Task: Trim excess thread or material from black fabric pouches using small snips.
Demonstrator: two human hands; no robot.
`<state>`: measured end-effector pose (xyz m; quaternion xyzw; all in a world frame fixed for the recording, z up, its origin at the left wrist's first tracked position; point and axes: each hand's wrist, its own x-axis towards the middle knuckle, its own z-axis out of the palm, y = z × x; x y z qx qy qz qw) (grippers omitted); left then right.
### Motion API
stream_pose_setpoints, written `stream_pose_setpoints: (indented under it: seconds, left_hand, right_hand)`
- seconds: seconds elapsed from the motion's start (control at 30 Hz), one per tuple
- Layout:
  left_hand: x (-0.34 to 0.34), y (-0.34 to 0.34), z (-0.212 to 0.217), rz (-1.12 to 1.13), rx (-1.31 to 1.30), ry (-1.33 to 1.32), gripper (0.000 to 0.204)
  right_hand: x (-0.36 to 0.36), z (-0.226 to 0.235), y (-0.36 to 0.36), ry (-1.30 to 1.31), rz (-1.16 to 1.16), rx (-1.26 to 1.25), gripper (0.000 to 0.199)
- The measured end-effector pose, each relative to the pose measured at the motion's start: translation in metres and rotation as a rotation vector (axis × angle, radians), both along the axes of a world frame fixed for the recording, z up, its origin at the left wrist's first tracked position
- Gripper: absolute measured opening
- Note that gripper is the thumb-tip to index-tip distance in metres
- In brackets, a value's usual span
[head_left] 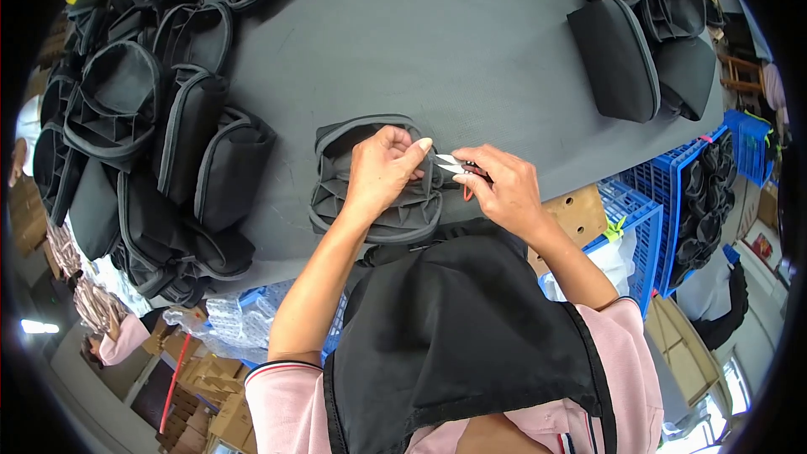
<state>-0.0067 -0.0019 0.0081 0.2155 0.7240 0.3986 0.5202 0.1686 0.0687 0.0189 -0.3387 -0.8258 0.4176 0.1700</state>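
Note:
An unzipped black fabric case [403, 223] lies on the grey table in front of me, its inner pockets showing. My left hand [385, 166] is closed at the case's right rim, thumb and fingers pinching the edge. Held in my right hand [504, 185] is a pair of small thread snips [450, 164] with bright pointed blades and a bit of red at the handle. The blade tips point left at the rim, close to my left thumb. Whether a thread lies between the blades is too small to tell.
Many black cases [118, 109] are heaped along the table's left side. Several closed ones [614, 59] stand at the right edge. Blue plastic crates [664, 193] and a tan board with holes [576, 217] are beside the table at right. Clear bubble wrap [239, 319] hangs below the left front edge.

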Motion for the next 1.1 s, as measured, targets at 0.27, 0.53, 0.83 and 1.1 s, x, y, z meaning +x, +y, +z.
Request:
stream_pose_setpoints:
  seconds: [0.27, 0.53, 0.83, 1.1]
  left_hand:
    - [-0.001, 0.001, 0.002, -0.005, -0.007, 0.010, 0.029]
    - [-0.001, 0.002, 0.001, -0.001, -0.015, 0.002, 0.030]
    - [-0.001, 0.002, 0.002, -0.006, -0.010, 0.002, 0.029]
    - [0.000, 0.000, 0.000, 0.007, 0.002, -0.010, 0.030]
  right_hand:
    - [-0.001, 0.003, -0.001, -0.022, 0.013, 0.005, 0.020]
    - [-0.005, 0.011, -0.003, -0.061, 0.007, 0.120, 0.019]
    - [-0.006, 0.016, -0.007, -0.132, -0.041, 0.015, 0.019]
    - [-0.006, 0.016, -0.008, -0.120, -0.069, -0.034, 0.019]
